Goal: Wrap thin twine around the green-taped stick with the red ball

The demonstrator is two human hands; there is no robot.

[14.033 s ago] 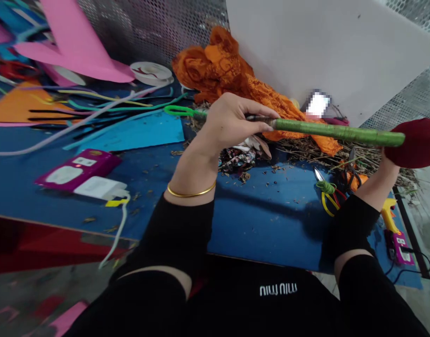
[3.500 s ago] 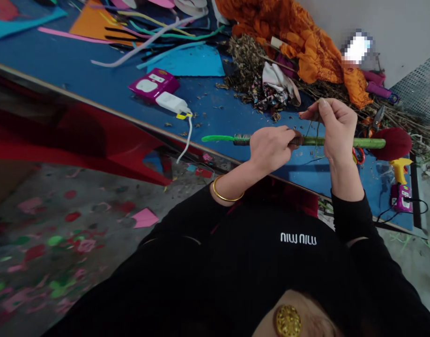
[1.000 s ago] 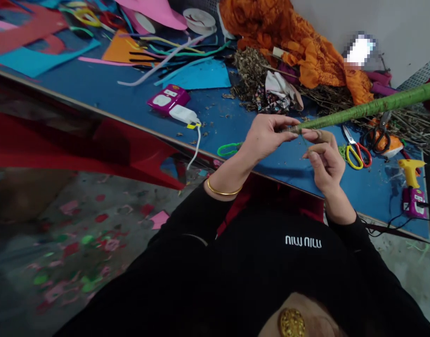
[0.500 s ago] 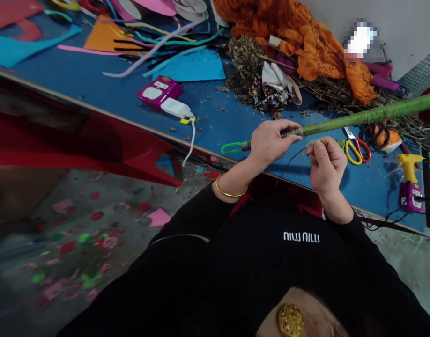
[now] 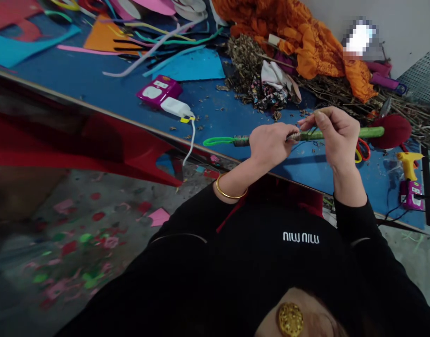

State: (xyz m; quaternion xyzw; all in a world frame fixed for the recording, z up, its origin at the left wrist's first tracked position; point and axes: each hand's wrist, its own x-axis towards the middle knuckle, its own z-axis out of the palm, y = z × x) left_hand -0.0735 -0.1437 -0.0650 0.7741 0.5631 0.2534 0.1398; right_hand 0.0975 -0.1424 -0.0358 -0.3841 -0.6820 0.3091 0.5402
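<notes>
My left hand [image 5: 271, 142] is closed around a long green stick [image 5: 371, 132], which lies nearly level above the table edge. Brownish cord [image 5: 295, 135] is wound round the stick by my left fingertips. Beyond the left hand the stick's dark wrapped end [image 5: 241, 141] carries a bright green loop [image 5: 218, 140]. A dark red rounded piece [image 5: 392, 131] shows at the stick's other end. My right hand [image 5: 341, 133] is over the stick, thumb and forefinger pinched just beside the wound cord. Whatever is in that pinch is too fine to make out.
On the blue table [image 5: 215, 117] lie a purple-and-white device [image 5: 160, 91], coloured strips, dried plant bits [image 5: 245, 58] and orange cloth [image 5: 288, 32]. Scissors [image 5: 363, 150] are partly hidden behind my right wrist. A yellow glue gun [image 5: 409, 164] stands at right. Red chair [image 5: 95, 145] at left.
My right hand has moved up and across the stick, close to the left fingertips. The stick has shifted left and levelled out, bringing its dark red end further into view.
</notes>
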